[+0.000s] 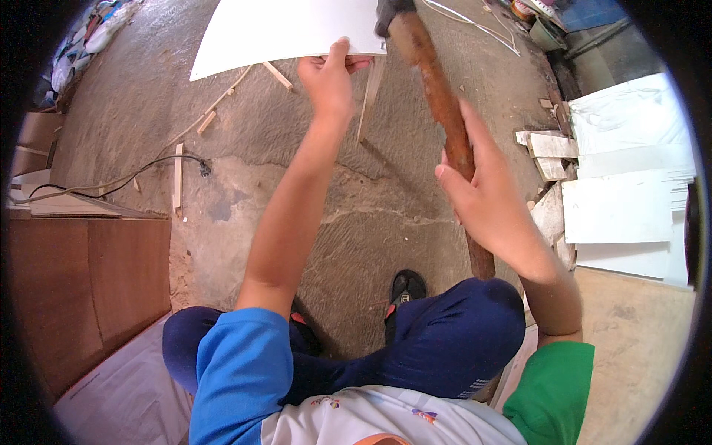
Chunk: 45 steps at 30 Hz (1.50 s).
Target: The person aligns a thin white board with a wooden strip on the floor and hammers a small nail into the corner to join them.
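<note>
My right hand point(486, 196) is wrapped round the brown wooden handle of a hammer point(430, 70). The hammer's dark head is at the top of the view, over the right corner of a white panel point(289, 30). My left hand point(330, 81) pinches the panel's near edge, thumb on top and fingers underneath, just left of that corner. Below the corner a narrow wooden strip point(369, 104) reaches down toward the floor, like a leg. The panel's far part is cut off by the frame. Whether a nail is at the corner is too small to tell.
A brown wooden box point(96, 289) stands at the left. Near it, a black plug on a cable point(204, 167) and thin wood sticks point(178, 178) lie on the concrete floor. White boards point(615, 208) and wood scraps point(549, 152) are stacked on the right.
</note>
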### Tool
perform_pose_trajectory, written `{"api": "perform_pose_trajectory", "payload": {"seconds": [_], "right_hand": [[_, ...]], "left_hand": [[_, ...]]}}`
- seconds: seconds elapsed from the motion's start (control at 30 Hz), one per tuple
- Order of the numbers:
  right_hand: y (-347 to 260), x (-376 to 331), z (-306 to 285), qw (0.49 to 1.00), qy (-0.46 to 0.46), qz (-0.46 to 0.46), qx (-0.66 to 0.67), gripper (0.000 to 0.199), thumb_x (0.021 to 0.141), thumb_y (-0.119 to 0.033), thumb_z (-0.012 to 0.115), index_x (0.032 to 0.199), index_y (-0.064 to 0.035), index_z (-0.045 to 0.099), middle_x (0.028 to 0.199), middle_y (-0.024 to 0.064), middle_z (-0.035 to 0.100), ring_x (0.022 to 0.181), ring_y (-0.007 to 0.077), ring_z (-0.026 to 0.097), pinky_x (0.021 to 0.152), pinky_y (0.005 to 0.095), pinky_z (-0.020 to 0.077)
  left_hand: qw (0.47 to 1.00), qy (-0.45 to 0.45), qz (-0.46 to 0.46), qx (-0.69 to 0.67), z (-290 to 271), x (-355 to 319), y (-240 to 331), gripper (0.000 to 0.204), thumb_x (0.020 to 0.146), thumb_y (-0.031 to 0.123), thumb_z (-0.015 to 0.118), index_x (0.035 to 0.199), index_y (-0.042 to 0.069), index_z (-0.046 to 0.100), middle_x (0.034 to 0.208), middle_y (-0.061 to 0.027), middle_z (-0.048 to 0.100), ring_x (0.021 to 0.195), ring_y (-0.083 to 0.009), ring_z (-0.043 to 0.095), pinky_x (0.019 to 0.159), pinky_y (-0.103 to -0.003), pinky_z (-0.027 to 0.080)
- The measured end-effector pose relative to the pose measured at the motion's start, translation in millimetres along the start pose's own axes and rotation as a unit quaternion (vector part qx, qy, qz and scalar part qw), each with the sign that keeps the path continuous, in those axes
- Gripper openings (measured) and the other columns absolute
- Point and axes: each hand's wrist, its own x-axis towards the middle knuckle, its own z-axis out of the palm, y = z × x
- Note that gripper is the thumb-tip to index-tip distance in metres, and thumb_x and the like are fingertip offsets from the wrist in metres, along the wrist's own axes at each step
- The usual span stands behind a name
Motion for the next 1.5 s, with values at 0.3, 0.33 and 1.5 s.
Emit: {"api": "perform_pose_trajectory", "payload": {"seconds": [0.3,0.33,1.5], "right_hand": [[0,6,-1,0.995,-0.03,0.089,0.042,0.067,0.082,-0.005,0.056,0.14,0.0005,0.023,0.096,0.0291,0.059,0.083,0.041,0.062,0.075,0.0419,0.0475],[-1,6,-1,0.994,-0.031,0.097,0.05,0.067,0.082,-0.005,0.056,0.14,0.0,0.023,0.095,0.0286,0.059,0.081,0.0399,0.062,0.074,0.0412,0.0475],[-29,45,-70,0.984,-0.072,0.088,0.137,0.068,0.078,-0.003,0.06,0.139,0.0031,0.031,0.077,0.0042,0.052,0.045,0.0062,0.043,0.034,0.0214,0.0352]], "left_hand": [[1.0,-0.002,-0.008,-0.001,1,-3,4,0.015,0.087,0.006,0.056,0.094,-0.008,0.052,0.086,-0.0163,0.062,0.068,-0.0231,0.066,0.057,-0.031,0.057],[1.0,-0.009,-0.002,0.004,1,-2,4,0.015,0.087,0.006,0.056,0.094,-0.008,0.052,0.086,-0.0164,0.062,0.068,-0.023,0.066,0.057,-0.031,0.057],[0.999,-0.033,-0.02,-0.004,1,-6,4,0.019,0.089,0.007,0.054,0.097,-0.009,0.049,0.087,-0.0176,0.061,0.07,-0.0229,0.066,0.058,-0.031,0.059]]}}
